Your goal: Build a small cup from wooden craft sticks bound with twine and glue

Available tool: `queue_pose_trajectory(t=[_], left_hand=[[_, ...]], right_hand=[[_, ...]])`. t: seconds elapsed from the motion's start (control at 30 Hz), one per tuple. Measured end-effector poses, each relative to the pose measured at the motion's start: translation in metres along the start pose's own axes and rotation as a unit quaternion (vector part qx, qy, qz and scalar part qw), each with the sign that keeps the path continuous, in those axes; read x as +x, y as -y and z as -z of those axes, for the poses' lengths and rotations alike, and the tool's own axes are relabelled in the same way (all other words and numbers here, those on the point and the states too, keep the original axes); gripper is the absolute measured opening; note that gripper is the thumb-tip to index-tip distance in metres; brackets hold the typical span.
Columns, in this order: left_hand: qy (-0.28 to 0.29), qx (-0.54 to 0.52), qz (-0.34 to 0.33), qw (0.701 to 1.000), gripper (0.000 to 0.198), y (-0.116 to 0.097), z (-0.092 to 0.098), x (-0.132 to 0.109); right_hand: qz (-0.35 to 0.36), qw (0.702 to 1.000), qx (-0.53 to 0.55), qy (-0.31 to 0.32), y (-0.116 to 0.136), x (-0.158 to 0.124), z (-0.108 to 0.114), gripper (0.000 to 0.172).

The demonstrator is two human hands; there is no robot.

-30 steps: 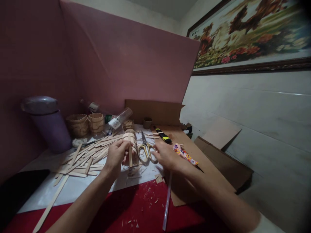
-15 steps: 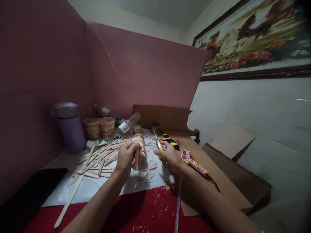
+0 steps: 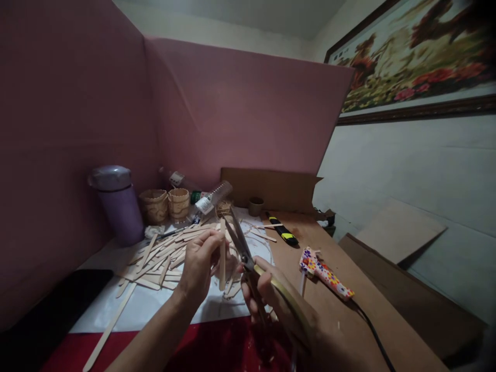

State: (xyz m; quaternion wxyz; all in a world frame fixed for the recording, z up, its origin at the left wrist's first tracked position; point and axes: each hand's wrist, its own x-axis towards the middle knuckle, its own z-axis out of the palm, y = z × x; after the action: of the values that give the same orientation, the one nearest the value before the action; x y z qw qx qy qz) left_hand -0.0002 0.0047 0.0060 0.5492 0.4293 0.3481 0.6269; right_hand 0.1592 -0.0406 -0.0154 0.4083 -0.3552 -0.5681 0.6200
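Between its fingertips, my left hand pinches a flat wooden stick, held upright. My right hand grips a pair of scissors by the handles. The blades are parted and point up and left, their tips close to the top of the stick. Behind the held stick lies a slatted wooden piece, mostly hidden by my hands and the blades. A pile of wooden sticks is spread left of my left hand on a white sheet.
Flowered glue gun and black-yellow cutter lie on cardboard at right. Behind the sticks stand a purple tumbler, two woven-looking cups and a clear bottle. A long stick overhangs the front left.
My right hand has come nearer and lower, turning the scissors so their open blades are beside the held stick. My left hand still holds the stick. The view has shifted slightly right.
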Motion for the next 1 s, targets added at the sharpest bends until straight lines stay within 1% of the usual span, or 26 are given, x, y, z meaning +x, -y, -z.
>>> queue_pose_trajectory(t=[0.07,0.2,0.27,0.33,0.43,0.53,0.63,0.7,1.0], left_hand=[[0.004,0.002,0.002,1.0,0.025,0.0018,-0.0003,-0.0013],[0.021,0.03,-0.005,0.999,0.028,0.0048,0.0002,-0.0026],[0.027,0.038,-0.003,0.999,0.03,0.0052,0.0003,-0.0027],[0.029,0.042,-0.004,0.999,0.03,0.0051,0.0002,-0.0024],[0.033,0.048,-0.008,0.998,0.031,0.0047,-0.0001,-0.0016],[0.038,0.055,-0.008,0.998,0.033,0.0048,-0.0003,-0.0011],[0.041,0.055,-0.008,0.998,0.033,0.005,-0.0004,-0.0011],[0.042,0.055,-0.01,0.998,0.033,0.0052,-0.0005,-0.0012],[0.042,0.054,-0.008,0.998,0.036,0.0047,-0.0008,-0.0016]], right_hand=[[-0.005,1.0,0.0,0.007,-0.0028,0.0023,-0.0035,0.085],[0.01,1.0,-0.001,-0.016,-0.0036,0.0014,-0.0093,0.078],[0.02,1.0,-0.01,-0.017,-0.0014,-0.0007,-0.0103,0.077],[0.019,1.0,-0.019,-0.003,0.0006,-0.0015,-0.0097,0.078],[0.014,1.0,-0.022,0.0,0.0005,-0.0002,-0.0073,0.078],[0.021,0.999,-0.03,-0.007,-0.003,0.0019,-0.0044,0.075],[0.023,0.999,-0.034,0.007,-0.0062,0.0029,-0.0022,0.072],[0.021,0.999,-0.031,0.013,-0.0067,0.0028,-0.0017,0.073],[0.027,0.999,-0.037,-0.01,-0.0071,0.0011,-0.0064,0.08]])
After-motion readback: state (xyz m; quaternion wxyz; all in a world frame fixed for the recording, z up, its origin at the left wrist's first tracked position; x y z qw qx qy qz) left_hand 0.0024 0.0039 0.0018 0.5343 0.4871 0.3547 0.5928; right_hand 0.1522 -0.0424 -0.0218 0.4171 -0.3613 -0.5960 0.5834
